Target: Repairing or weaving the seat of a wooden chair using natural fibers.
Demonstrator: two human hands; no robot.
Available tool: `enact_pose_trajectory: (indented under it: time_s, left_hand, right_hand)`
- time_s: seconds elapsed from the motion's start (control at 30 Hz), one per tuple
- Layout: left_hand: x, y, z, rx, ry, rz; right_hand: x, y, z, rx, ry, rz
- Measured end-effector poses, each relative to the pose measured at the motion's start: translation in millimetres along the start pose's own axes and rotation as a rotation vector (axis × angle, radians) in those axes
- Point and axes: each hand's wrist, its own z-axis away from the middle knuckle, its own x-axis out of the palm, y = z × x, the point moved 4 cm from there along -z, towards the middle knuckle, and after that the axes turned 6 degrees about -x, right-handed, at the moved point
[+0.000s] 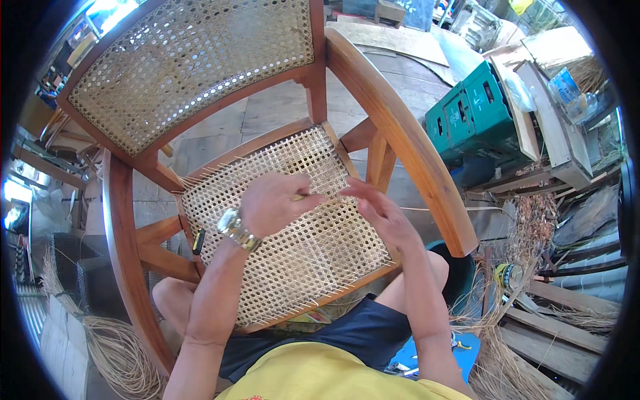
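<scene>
A wooden armchair stands in front of me, its seat a woven cane panel [313, 247] with short strand ends sticking out along the edges. Over the middle of this seat is my left hand [277, 202], a metal watch on its wrist. Its fingers are closed in a pinch, with a small yellowish bit showing at the fingertips, too small to name. Just to the right, my right hand [383, 213] hovers with its fingers stretched and slightly apart. A thin pale strand [460, 209] runs out to the right from behind this hand. A small black-and-yellow tool [199, 241] rests on the seat's left edge.
The chair's cane back [200, 67] rises at the far left, and a wide wooden armrest [407, 133] curves along the right. Beyond it are green crates [470, 110]. Coiled cane strands [123, 353] lie lower left; loose strands and planks [553, 347] lie lower right.
</scene>
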Motion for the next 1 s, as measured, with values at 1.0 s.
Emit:
enact_pose_trajectory:
  time_s: [1.0]
  left_hand:
    - [119, 42, -86, -0.114, -0.372, -0.545]
  right_hand:
    - [-10, 56, 18, 0.212, 0.098, 0.482]
